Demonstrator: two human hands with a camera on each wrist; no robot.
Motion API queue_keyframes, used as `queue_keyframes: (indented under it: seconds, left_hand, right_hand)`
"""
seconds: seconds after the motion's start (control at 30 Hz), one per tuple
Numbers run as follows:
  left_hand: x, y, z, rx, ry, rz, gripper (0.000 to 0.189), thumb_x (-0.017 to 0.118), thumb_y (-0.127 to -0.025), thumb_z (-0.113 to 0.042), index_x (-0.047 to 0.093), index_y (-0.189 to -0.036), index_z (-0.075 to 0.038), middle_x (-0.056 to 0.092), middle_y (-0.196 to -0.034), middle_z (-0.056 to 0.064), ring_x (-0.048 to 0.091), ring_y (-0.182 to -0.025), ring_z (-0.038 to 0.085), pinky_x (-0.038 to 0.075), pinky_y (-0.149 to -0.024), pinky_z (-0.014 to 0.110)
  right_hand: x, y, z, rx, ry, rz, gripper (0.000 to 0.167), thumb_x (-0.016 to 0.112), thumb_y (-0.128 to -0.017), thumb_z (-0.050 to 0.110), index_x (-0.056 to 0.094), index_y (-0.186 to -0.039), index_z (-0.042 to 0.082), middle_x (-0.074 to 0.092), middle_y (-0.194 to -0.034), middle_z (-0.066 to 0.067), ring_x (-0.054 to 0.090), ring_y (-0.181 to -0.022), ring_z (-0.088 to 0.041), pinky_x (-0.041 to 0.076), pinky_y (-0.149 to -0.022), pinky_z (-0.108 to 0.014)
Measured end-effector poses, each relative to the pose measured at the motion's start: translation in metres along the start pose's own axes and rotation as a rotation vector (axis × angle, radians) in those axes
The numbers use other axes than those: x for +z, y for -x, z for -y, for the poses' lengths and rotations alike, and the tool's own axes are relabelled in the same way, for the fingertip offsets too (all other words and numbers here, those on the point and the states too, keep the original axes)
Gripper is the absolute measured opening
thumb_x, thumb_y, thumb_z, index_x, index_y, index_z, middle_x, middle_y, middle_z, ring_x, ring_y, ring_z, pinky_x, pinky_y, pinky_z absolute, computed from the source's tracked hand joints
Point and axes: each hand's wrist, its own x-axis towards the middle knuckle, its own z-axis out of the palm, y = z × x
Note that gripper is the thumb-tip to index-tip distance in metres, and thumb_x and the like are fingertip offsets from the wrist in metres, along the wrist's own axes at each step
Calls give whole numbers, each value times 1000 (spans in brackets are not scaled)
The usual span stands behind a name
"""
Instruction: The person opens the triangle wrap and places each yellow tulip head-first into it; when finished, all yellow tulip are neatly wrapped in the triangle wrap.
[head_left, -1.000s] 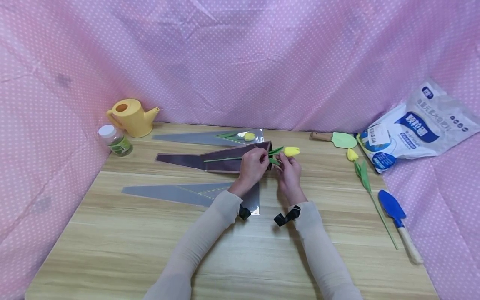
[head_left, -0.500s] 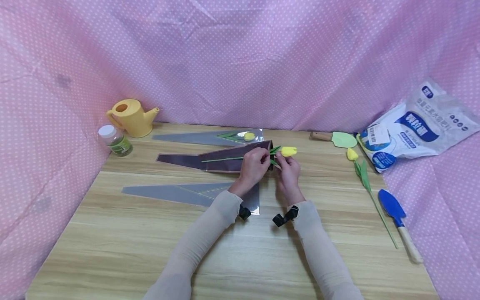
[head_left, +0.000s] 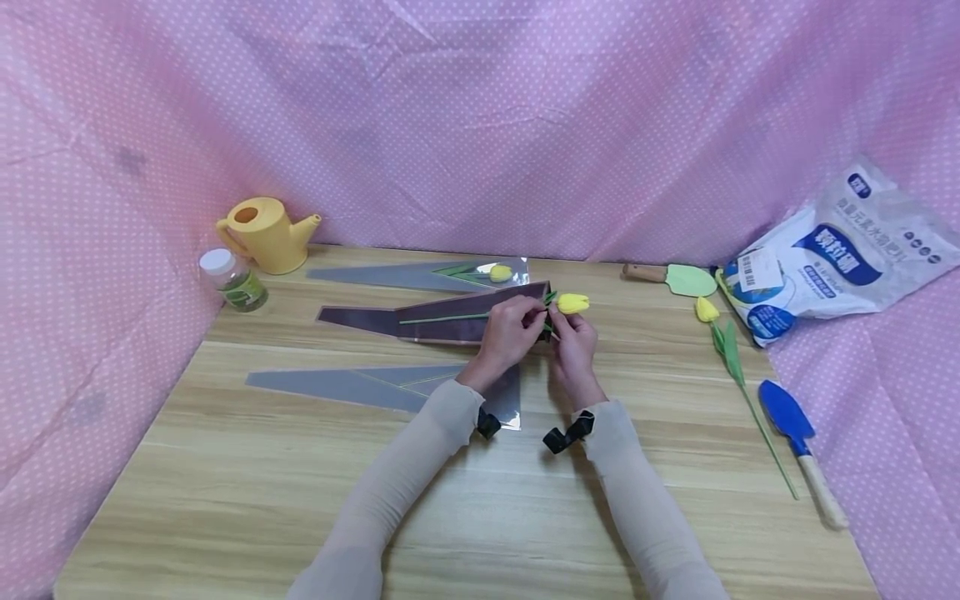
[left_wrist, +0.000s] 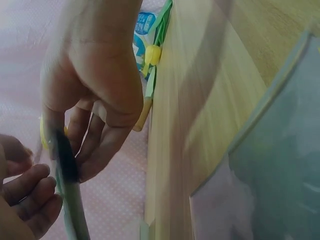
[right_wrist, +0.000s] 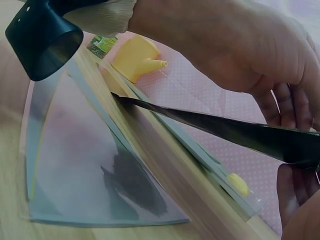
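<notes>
A yellow tulip [head_left: 573, 303] lies lengthwise in a dark, clear-fronted flower sleeve [head_left: 358, 321], its bloom beyond the sleeve's right-hand mouth and its green stem showing through the film. My left hand [head_left: 508, 335] pinches the sleeve near that mouth, its fingers over the stem. Just right of it, my right hand [head_left: 575, 346] pinches the tulip below the bloom; in the left wrist view this hand [left_wrist: 97, 75] covers most of the flower. In the right wrist view the sleeve [right_wrist: 225, 127] is seen edge-on, running to both hands. The fingertips of the two hands almost meet.
A sleeve with a tulip [head_left: 500, 272] lies behind, and a grey sleeve [head_left: 322, 383] in front. Left stand a yellow watering can [head_left: 272, 237] and a jar [head_left: 235, 283]. Right are a loose tulip [head_left: 731, 350], green trowel [head_left: 686, 281], blue trowel [head_left: 787, 408] and white bag [head_left: 832, 258].
The tulip has slid left, deeper into the sleeve, so its bloom sits closer to the mouth. My right hand has moved left with it; my left hand has stayed nearly in place.
</notes>
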Motion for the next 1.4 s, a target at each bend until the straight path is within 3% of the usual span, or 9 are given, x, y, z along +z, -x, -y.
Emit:
queue_keyframes:
  seconds: [0.2, 0.3, 0.4, 0.5, 0.6, 0.67, 1.17, 1.23, 1.4]
  left_hand:
    - [-5, -1, 8, -5, 58, 32, 13, 69, -90, -9, 75, -98, 0, 75, -88, 12, 70, -76, 20, 58, -72, 27]
    - [-12, -2, 16, -25, 46, 93, 20, 70, -90, -14, 73, -106, -2, 74, -101, 13, 71, -91, 24, 59, -83, 35]
    - [-20, -4, 26, -72, -37, 250, 49, 74, -88, -32, 63, -130, -9, 63, -132, 13, 61, -121, 29, 50, -105, 45]
    - [-27, -7, 37, -93, -170, 448, 88, 78, -80, -52, 40, -153, -20, 37, -159, 11, 38, -147, 31, 31, -121, 53]
    - [-30, -9, 47, -81, -263, 597, 112, 81, -72, -60, 20, -160, -26, 19, -168, 9, 18, -156, 30, 14, -126, 58]
    - [-30, -8, 53, -72, -290, 651, 119, 83, -70, -60, 15, -161, -28, 16, -168, 9, 14, -157, 29, 10, -126, 59]
    - [-16, -1, 60, -33, -336, 616, 109, 86, -74, -35, 21, -160, -20, 43, -152, 9, 39, -143, 27, 17, -127, 49]
    - [-16, -1, 59, -40, -337, 613, 108, 85, -74, -34, 21, -160, -21, 44, -151, 10, 40, -142, 28, 18, -127, 49]
    - [-19, -2, 56, -83, -333, 612, 103, 82, -76, -31, 22, -160, -24, 42, -150, 9, 42, -141, 30, 24, -125, 50]
  right_hand:
    - [-2, 0, 0, -8, -22, -39, 14, 64, -95, 6, 68, -107, 1, 65, -98, 2, 63, -89, -7, 55, -81, -16]
    - [-4, 0, 1, 9, 1, -44, 13, 63, -96, 8, 66, -108, 4, 65, -101, 2, 63, -91, -6, 56, -83, -16]
    - [-6, 0, 2, 24, -2, -51, 15, 63, -97, 9, 66, -111, 4, 66, -103, 1, 64, -93, -6, 56, -87, -17]
    - [-8, -1, 3, 42, -47, -63, 22, 63, -97, 9, 63, -117, 1, 67, -107, -1, 66, -98, -8, 56, -91, -20]
    - [-9, -1, 3, 69, -90, -65, 30, 62, -98, 9, 58, -126, -2, 66, -113, -4, 67, -104, -10, 56, -93, -22]
    - [-10, -2, 4, 88, -117, -64, 35, 60, -98, 9, 55, -131, -2, 65, -117, -4, 66, -108, -10, 55, -94, -22]
    - [-19, -3, 5, 200, -200, 5, 47, 55, -102, 18, 45, -146, 5, 51, -152, -8, 53, -138, -15, 53, -99, -20]
    - [-19, -2, 6, 206, -205, 14, 47, 55, -102, 18, 46, -146, 5, 55, -147, -7, 56, -134, -13, 53, -98, -19]
    - [-17, -2, 6, 177, -192, 13, 29, 55, -101, 13, 55, -129, 6, 70, -112, 0, 69, -100, -5, 56, -85, -15]
